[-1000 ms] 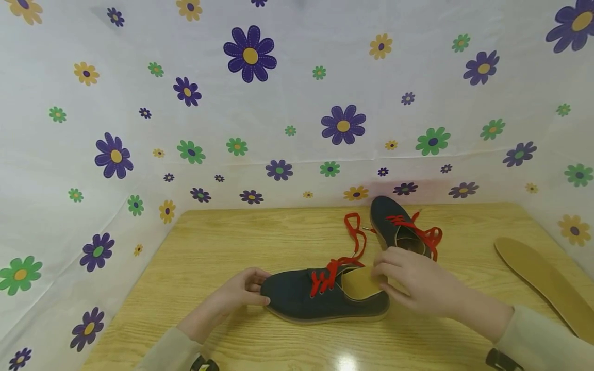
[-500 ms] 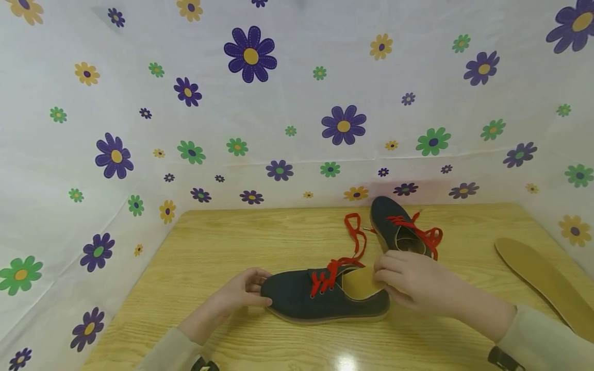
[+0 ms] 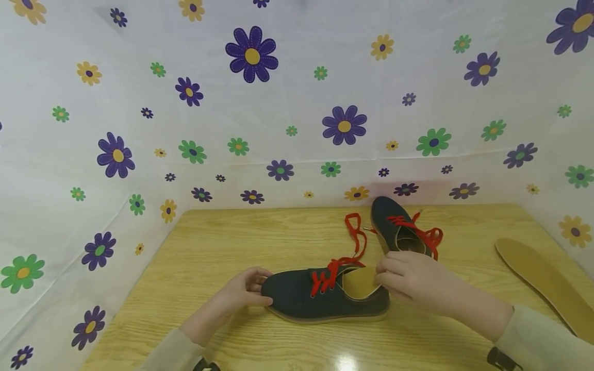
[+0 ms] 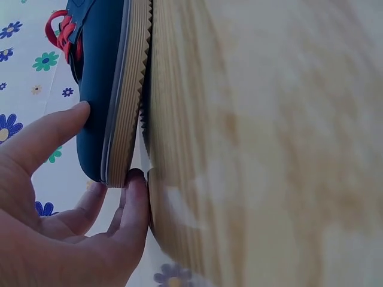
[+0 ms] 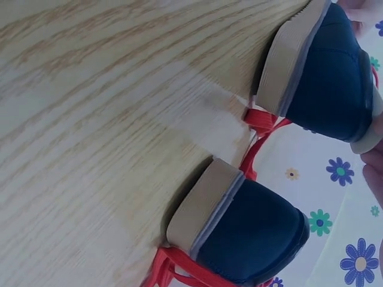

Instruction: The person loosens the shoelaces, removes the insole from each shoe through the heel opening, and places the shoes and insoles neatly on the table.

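A navy canvas shoe [image 3: 297, 299] with red laces lies sideways on the table, toe to the left. My left hand [image 3: 236, 293] holds its toe, thumb on the upper; in the left wrist view, the fingertips [image 4: 136, 179] reach the front of the ridged sole. A tan insole [image 3: 359, 283] sits partly inside the shoe opening. At the heel, my right hand [image 3: 413, 282] pinches the raised end of this insole, which also shows above the heel collar in the right wrist view. The front part of the insole is hidden inside the shoe.
Behind the right hand stands a second navy shoe [image 3: 385, 214], its red laces loose. Another tan insole [image 3: 543, 278] lies at the table's right side. A white flowered cloth [image 3: 297, 93] surrounds the wooden table [image 3: 241, 237] at the back and sides.
My right hand has shifted very slightly to the right at the shoe's heel, still pinching the insole. The left hand and both shoes have stayed in place.
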Tool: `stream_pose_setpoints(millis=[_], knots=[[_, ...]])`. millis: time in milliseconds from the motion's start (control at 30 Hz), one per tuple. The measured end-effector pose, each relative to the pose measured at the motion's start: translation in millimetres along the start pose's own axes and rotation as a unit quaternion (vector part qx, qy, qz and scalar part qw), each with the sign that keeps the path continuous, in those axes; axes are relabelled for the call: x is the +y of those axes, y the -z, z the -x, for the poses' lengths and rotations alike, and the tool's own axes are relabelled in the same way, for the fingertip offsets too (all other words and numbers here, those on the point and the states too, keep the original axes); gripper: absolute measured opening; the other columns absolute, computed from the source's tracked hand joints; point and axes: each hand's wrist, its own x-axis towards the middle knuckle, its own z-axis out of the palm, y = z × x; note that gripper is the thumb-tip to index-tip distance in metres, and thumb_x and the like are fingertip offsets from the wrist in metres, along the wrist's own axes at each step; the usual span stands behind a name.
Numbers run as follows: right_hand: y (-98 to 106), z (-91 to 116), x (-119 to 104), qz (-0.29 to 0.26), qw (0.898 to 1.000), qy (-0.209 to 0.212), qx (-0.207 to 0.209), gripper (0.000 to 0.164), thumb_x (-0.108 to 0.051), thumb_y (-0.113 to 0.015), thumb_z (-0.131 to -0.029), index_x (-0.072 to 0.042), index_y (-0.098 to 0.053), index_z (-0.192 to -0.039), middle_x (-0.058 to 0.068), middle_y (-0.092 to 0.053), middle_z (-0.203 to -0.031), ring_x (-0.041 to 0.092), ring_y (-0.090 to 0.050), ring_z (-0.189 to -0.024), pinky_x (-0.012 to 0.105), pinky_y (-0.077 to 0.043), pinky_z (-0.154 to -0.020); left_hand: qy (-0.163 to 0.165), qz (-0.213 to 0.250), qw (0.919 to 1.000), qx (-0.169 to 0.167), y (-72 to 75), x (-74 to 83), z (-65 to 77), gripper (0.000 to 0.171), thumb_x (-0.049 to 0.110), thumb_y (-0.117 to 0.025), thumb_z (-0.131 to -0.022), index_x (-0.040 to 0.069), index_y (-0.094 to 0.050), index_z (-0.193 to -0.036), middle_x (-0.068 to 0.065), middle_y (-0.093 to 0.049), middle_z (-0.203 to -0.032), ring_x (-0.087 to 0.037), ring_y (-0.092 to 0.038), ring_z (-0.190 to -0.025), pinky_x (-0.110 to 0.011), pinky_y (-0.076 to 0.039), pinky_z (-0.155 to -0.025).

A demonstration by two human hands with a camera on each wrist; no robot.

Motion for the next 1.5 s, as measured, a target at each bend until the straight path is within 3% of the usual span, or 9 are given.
stream_pose_setpoints(millis=[300, 633, 1067, 1300, 1500], knots=[[0.2, -1.0, -2.1, 0.032, 0.999, 0.014, 0.023, 0.049, -0.022, -0.035, -0.117, -0.016, -0.078, -0.094, -0.007, -0.075, -0.094, 0.01, -0.068, -0.086, 0.024, -0.058, -0.075, 0.0, -0.014, 0.9996, 0.024, -1.8, 0.3, 1.9, 0.066, 0.003, -0.084, -0.087, -0.005, -0.054, -0.145, -0.022, -0.063, -0.134, -0.022, -0.067, -0.113, -0.039, -0.056, -0.096], [5.3, 5.5, 4.7, 0.031, 0.998, 0.016, 0.059, 0.041, -0.016, -0.042, -0.111, -0.011, -0.079, -0.095, -0.004, -0.078, -0.092, 0.012, -0.07, -0.083, 0.027, -0.059, -0.073, 0.004, -0.007, 0.9998, 0.021, -1.6, -1.4, -0.2, 0.065, 0.002, -0.083, -0.087, -0.004, -0.054, -0.145, -0.023, -0.062, -0.136, -0.022, -0.067, -0.111, -0.037, -0.057, -0.094], [15.9, 12.8, 8.8, 0.068, 0.992, 0.031, 0.098, 0.042, -0.021, -0.045, -0.115, -0.007, -0.077, -0.092, 0.0, -0.075, -0.088, 0.016, -0.069, -0.079, 0.03, -0.059, -0.07, 0.006, -0.006, 0.9999, 0.013, -1.2, -0.6, -1.3, 0.064, 0.002, -0.083, -0.087, -0.005, -0.054, -0.144, -0.023, -0.061, -0.135, -0.023, -0.066, -0.11, -0.036, -0.057, -0.094], [17.5, 16.4, 10.2, 0.088, 0.99, 0.028, 0.103, 0.044, -0.024, -0.045, -0.116, -0.008, -0.077, -0.091, 0.0, -0.076, -0.087, 0.016, -0.07, -0.079, 0.031, -0.059, -0.07, 0.003, -0.004, 0.9999, 0.011, 0.0, -0.7, -1.5, 0.064, 0.001, -0.083, -0.087, -0.005, -0.053, -0.143, -0.023, -0.062, -0.134, -0.022, -0.066, -0.109, -0.036, -0.057, -0.093], [22.4, 22.3, 11.9, 0.083, 0.993, 0.018, 0.082, 0.042, -0.022, -0.046, -0.115, -0.007, -0.078, -0.092, 0.002, -0.077, -0.089, 0.017, -0.07, -0.081, 0.033, -0.059, -0.073, 0.003, -0.003, 0.9999, 0.01, 0.4, -1.3, -1.6, 0.064, 0.0, -0.083, -0.086, -0.005, -0.053, -0.143, -0.022, -0.061, -0.133, -0.023, -0.066, -0.109, -0.035, -0.057, -0.092]])
